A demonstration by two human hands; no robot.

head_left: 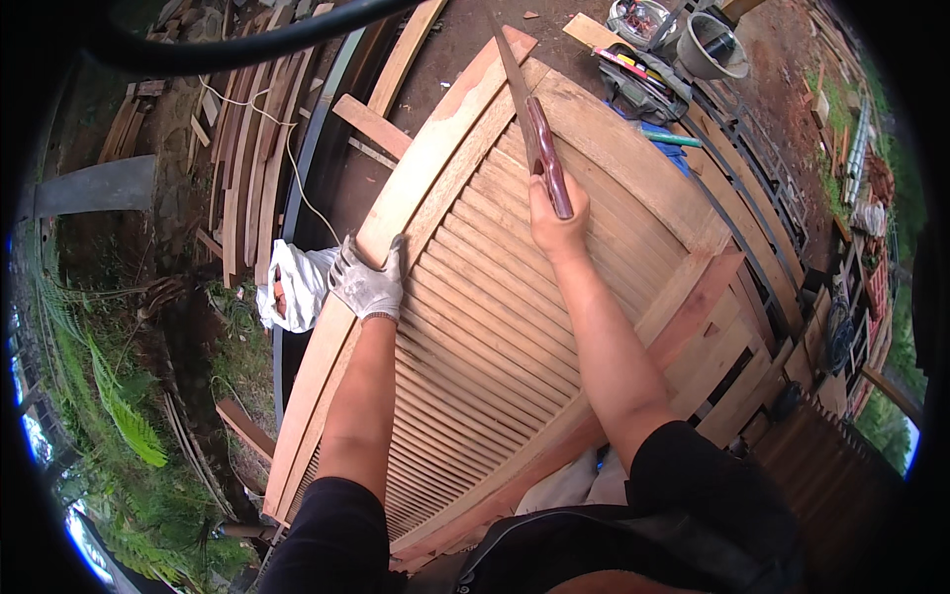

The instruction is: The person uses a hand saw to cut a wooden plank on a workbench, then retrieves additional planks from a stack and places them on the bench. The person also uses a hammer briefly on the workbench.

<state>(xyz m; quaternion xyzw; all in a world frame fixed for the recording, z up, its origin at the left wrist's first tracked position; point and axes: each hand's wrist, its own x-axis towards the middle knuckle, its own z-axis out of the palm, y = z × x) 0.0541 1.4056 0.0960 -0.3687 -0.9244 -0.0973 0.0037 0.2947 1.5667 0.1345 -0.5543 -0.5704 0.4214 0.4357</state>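
A large wooden louvred panel, like a shutter or door with slats in a frame, lies at a slant before me. My right hand is closed around the glossy reddish-brown handle of a handsaw. The saw's narrow dark blade points away from me and crosses the panel's far end, close to a protruding frame end. Whether its teeth touch the wood, I cannot tell. In a pale work glove, my left hand rests on the left frame rail with its fingers spread, gripping nothing. My right hand is bare.
Left of the panel are a white sack, a pale cord and stacked boards. At the far right stand a grey bucket, a dark tool bag and a white pail. More planks lie along the right.
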